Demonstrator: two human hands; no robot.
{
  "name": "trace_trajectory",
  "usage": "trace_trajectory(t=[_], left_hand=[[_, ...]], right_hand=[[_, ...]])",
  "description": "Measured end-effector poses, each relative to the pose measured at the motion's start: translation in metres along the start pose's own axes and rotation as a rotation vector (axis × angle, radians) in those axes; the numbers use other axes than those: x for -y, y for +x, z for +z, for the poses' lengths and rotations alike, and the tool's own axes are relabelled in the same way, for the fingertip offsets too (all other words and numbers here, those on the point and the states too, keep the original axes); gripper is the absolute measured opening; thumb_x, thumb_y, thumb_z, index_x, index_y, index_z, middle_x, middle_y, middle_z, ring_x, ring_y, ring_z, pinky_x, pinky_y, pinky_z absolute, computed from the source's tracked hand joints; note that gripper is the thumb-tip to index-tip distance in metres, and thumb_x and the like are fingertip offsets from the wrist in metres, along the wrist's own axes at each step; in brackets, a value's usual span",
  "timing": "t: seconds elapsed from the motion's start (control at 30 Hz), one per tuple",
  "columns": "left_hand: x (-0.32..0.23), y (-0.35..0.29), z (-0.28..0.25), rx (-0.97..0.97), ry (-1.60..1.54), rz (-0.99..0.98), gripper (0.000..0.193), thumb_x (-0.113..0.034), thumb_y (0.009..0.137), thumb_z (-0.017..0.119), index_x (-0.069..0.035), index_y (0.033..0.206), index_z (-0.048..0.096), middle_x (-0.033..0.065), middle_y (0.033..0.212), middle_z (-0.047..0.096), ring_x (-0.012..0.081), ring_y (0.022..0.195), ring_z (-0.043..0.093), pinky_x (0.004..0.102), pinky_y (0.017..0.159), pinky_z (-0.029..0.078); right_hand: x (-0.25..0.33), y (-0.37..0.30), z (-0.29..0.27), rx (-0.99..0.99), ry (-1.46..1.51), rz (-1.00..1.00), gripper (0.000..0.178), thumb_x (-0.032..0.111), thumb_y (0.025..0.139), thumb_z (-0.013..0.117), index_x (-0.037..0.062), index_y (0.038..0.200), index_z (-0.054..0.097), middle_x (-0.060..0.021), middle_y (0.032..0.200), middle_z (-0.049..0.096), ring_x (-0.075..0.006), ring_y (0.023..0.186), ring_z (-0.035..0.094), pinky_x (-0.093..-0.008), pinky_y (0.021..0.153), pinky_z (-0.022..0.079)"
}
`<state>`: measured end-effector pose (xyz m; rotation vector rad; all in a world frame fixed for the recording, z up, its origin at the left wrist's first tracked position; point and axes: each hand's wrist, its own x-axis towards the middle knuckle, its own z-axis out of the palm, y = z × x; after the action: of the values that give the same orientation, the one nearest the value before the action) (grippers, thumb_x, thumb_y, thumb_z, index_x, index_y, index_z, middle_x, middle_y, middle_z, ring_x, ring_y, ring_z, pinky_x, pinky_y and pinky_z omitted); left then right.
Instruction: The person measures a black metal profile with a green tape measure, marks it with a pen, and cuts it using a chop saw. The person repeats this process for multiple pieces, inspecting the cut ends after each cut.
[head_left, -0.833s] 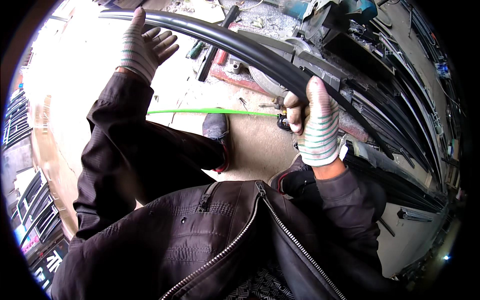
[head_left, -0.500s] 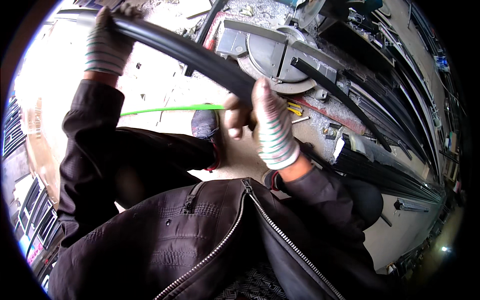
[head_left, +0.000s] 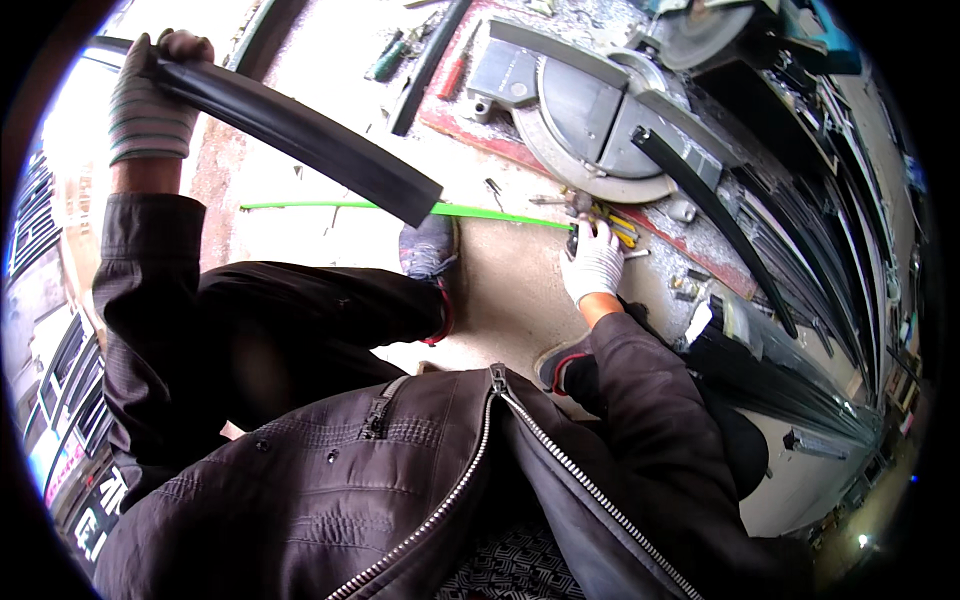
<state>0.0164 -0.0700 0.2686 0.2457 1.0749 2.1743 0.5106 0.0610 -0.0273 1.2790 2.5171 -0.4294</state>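
Observation:
My left hand (head_left: 152,105), in a striped knit glove, is closed around a long black profile bar (head_left: 300,135). The bar slants down to the right, and its cut end hangs free above my shoe (head_left: 430,245). On the floor, my gloved right hand (head_left: 594,265) has its fingers bent over the dark case of a tape measure (head_left: 573,240), mostly hidden under the hand. Its bright green blade (head_left: 490,213) runs out to the left, passing behind the bar's end. Yellow-handled pliers (head_left: 622,228) lie just beyond my right fingertips.
A grey mitre saw (head_left: 580,110) with a round base stands on a red board ahead. Another black bar (head_left: 715,225) lies across its right side. Bundles of dark profiles (head_left: 800,370) fill the right. Near the saw lie a red-handled tool (head_left: 452,78) and a green-handled tool (head_left: 388,62).
My right hand has let go of the black bar and moved down and right onto the tape measure. My left hand, still holding the bar, has shifted left and slightly down.

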Motion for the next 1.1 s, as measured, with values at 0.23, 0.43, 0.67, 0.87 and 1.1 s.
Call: trace_trajectory(t=[0.23, 0.43, 0.67, 0.87, 1.1], left_hand=[[-0.011, -0.001, -0.005, -0.064, 0.052, 0.024, 0.027, -0.021, 0.104, 0.050, 0.006, 0.102, 0.048, 0.0090, 0.079, 0.048, 0.0223, 0.072, 0.053, 0.0432, 0.082, 0.052], [-0.018, -0.001, -0.011, 0.000, -0.046, 0.072, 0.029, -0.020, 0.104, 0.054, 0.005, 0.113, 0.044, 0.0086, 0.080, 0.049, 0.0207, 0.070, 0.054, 0.0405, 0.079, 0.052], [0.001, 0.001, 0.005, -0.015, -0.139, 0.078, 0.031, -0.033, 0.105, 0.052, -0.003, 0.097, 0.046, 0.0047, 0.078, 0.050, 0.0201, 0.068, 0.055, 0.0408, 0.076, 0.051], [-0.005, -0.015, 0.009, -0.286, -0.147, 0.222, 0.038, -0.048, 0.105, 0.050, -0.013, 0.091, 0.051, 0.0031, 0.073, 0.054, 0.0185, 0.053, 0.054, 0.0387, 0.054, 0.054], [-0.023, -0.042, 0.029, -0.341, -0.221, 0.165, 0.049, -0.059, 0.101, 0.048, -0.011, 0.092, 0.053, 0.0009, 0.066, 0.050, 0.0180, 0.051, 0.048, 0.0368, 0.051, 0.047]], right_hand=[[-0.005, 0.011, 0.023, 0.006, -0.140, -0.030, 0.074, 0.033, 0.081, 0.080, 0.0113, 0.142, 0.046, -0.0131, 0.134, 0.049, -0.0325, 0.128, 0.045, -0.0484, 0.102, 0.045], [-0.009, 0.002, 0.007, 0.009, -0.034, -0.268, 0.052, 0.028, 0.080, 0.076, 0.0066, 0.122, 0.055, -0.0193, 0.117, 0.055, -0.0380, 0.114, 0.051, -0.0512, 0.096, 0.047], [-0.008, -0.030, -0.078, 0.330, 0.087, -0.298, 0.046, 0.033, 0.076, 0.072, 0.0063, 0.112, 0.061, -0.0244, 0.115, 0.060, -0.0402, 0.113, 0.059, -0.0464, 0.097, 0.049], [-0.004, -0.053, -0.138, 0.396, 0.229, -0.437, 0.046, 0.032, 0.076, 0.072, 0.0050, 0.113, 0.065, -0.0243, 0.106, 0.065, -0.0414, 0.100, 0.063, -0.0465, 0.089, 0.053], [-0.016, -0.086, -0.204, 0.205, 0.435, -0.388, 0.048, 0.028, 0.072, 0.072, 0.0004, 0.111, 0.069, -0.0222, 0.100, 0.069, -0.0353, 0.094, 0.068, -0.0413, 0.085, 0.055]])
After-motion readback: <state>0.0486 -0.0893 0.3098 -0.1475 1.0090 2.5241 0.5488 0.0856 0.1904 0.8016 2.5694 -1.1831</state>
